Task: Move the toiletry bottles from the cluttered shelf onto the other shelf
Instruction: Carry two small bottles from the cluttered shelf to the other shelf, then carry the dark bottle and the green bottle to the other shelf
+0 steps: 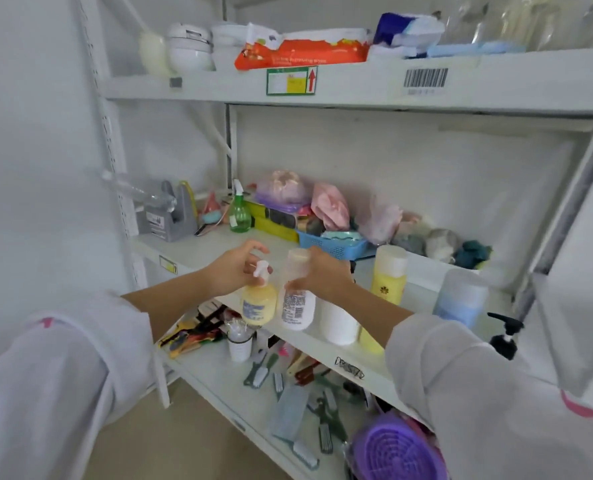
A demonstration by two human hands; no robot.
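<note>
My left hand (pixel 234 270) grips the neck of a yellow pump bottle (pixel 258 304), held in front of the middle shelf's (pixel 198 249) edge. My right hand (pixel 322 273) holds a white bottle with a barcode label (pixel 296 299) right beside it. On the middle shelf stand a yellow bottle with a white cap (pixel 388 273), a blue bottle with a frosted cap (pixel 459 299), a white container (pixel 338 322) and a black pump dispenser (pixel 504 336). The lower shelf (pixel 225 379) lies below the two held bottles.
The middle shelf's back holds a green spray bottle (pixel 240 213), a grey tape dispenser (pixel 170 216), a blue basket (pixel 333 245) and plastic bags. Brushes, combs and a purple round lid (pixel 397 452) litter the lower shelf. Packets and bowls sit on the top shelf (pixel 357 84).
</note>
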